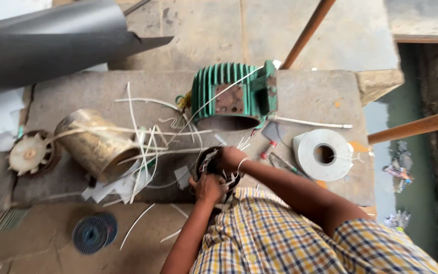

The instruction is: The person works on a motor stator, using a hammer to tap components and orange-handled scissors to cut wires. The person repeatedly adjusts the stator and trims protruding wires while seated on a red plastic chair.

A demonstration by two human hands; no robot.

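Hands — left hand (208, 186), right hand (229, 157) — both gripping dark coil bundle (210, 163) beside green motor housing (234, 95).

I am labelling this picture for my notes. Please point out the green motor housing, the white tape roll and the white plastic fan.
green motor housing (214, 81), head view, on its ribbed top.
white tape roll (307, 157), head view, on its flat face.
white plastic fan (26, 153), head view, near its hub.

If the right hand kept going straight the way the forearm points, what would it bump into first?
Right hand points up-left. Past the dark wire bundle it grips, it would probably first meet the loose white strips, then the brass cylinder; depth is unclear.
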